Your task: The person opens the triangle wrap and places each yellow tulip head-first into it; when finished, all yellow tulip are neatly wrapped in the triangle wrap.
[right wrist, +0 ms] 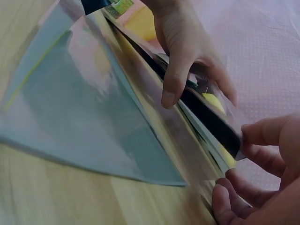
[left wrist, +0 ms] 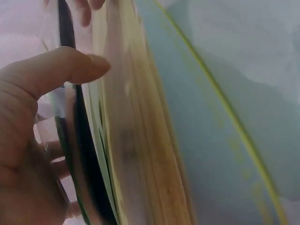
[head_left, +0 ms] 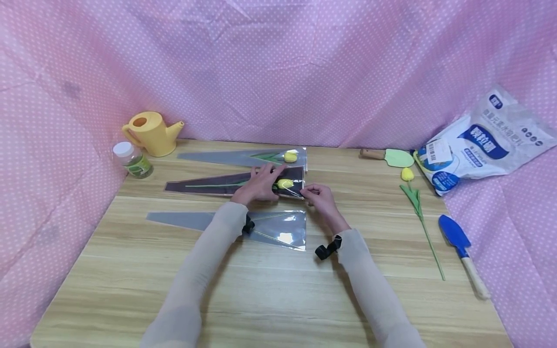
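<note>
A dark-backed clear flower sleeve (head_left: 204, 187) with a yellow tulip (head_left: 285, 183) inside lies across the middle of the table. My left hand (head_left: 262, 183) rests over it with spread fingers, its thumb (left wrist: 79, 65) by the near edge. At the wide right end, my right hand (head_left: 319, 197) pinches the sleeve's near corner between thumb and index finger (right wrist: 265, 132). Beyond lies a clear sleeve (head_left: 209, 157) holding another yellow tulip (head_left: 290, 157). Nearer me is a flat clear sleeve (head_left: 278, 231) with no flower in it, partly under the left forearm.
A yellow watering can (head_left: 154, 135) and white-capped bottle (head_left: 135, 162) stand back left. At the right are a green trowel (head_left: 398, 157), a loose yellow tulip (head_left: 417, 208), a blue trowel (head_left: 456, 234) and a white printed bag (head_left: 478, 140). A pink dotted curtain (head_left: 278, 72) encloses the table.
</note>
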Available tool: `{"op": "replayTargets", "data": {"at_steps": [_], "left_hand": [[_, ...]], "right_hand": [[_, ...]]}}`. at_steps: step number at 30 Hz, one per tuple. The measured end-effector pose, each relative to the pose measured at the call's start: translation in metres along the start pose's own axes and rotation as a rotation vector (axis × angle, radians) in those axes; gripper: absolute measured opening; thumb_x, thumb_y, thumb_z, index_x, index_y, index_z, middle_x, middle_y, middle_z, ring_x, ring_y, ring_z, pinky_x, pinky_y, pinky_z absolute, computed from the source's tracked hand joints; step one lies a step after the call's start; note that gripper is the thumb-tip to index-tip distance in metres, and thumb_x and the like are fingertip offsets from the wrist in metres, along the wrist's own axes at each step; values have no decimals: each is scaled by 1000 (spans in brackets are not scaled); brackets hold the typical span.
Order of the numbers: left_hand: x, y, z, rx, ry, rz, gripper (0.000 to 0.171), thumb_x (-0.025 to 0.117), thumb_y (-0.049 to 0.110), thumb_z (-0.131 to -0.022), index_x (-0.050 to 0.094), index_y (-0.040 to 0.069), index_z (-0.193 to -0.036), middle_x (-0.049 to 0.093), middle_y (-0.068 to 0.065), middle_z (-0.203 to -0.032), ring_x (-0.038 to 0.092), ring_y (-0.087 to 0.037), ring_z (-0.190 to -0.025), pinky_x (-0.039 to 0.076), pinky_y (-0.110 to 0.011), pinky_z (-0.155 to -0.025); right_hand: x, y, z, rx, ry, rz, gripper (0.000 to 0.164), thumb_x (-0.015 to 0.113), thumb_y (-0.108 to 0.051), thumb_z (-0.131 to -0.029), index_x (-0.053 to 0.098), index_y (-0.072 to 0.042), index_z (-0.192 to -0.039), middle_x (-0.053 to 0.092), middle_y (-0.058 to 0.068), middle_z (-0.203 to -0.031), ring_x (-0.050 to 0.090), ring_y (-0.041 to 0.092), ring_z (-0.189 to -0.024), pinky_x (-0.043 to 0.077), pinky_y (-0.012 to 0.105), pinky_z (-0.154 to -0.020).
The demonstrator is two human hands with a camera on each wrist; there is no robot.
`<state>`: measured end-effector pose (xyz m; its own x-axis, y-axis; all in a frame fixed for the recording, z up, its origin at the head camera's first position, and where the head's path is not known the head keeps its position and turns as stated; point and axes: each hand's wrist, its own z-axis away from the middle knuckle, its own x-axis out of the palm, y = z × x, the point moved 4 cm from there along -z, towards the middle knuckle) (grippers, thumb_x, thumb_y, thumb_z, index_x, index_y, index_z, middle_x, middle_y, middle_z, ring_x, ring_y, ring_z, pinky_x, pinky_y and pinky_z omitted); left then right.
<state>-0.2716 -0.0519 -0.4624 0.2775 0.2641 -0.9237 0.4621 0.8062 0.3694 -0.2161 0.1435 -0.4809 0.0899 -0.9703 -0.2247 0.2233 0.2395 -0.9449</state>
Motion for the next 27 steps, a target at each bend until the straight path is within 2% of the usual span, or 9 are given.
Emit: {"op": "replayTargets", "data": {"at_steps": [5, 13, 22, 27], "left_hand": [[1, -3, -2, 28, -8, 13, 106, 81, 39, -73, 15, 27, -155, 33, -11, -150, 31, -32, -142, 6, -64, -118], [5, 0, -6, 62, -7, 24, 100, 81, 38, -74, 21, 26, -154, 36, -10, -149, 32, -32, -142, 7, -64, -119], [8, -1, -6, 52, -26, 27, 100, 80, 41, -76, 20, 26, -154, 29, -8, -157, 22, -30, -148, 3, -64, -119], [6, -1, -3, 49, -38, 57, 103, 80, 42, -75, 18, 24, -155, 25, -9, -159, 17, -32, -150, 4, -65, -119]], "right_hand": [[-1, 4, 0, 15, 11, 74, 26, 63, -19, -91, 66, -1, -110, 67, 13, -106, 57, 12, -79, 50, 22, -68], [-7, 8, 3, -18, 65, 181, 23, 63, -18, -90, 70, -2, -105, 69, 15, -104, 55, 11, -75, 49, 20, -62], [-11, 10, 3, 6, 67, 190, 24, 62, -16, -91, 69, -2, -108, 68, 13, -102, 54, 10, -72, 47, 20, -62], [-14, 9, 4, 8, 51, 159, 27, 62, -17, -91, 67, -2, -112, 67, 14, -104, 57, 12, -79, 50, 21, -67]]}}
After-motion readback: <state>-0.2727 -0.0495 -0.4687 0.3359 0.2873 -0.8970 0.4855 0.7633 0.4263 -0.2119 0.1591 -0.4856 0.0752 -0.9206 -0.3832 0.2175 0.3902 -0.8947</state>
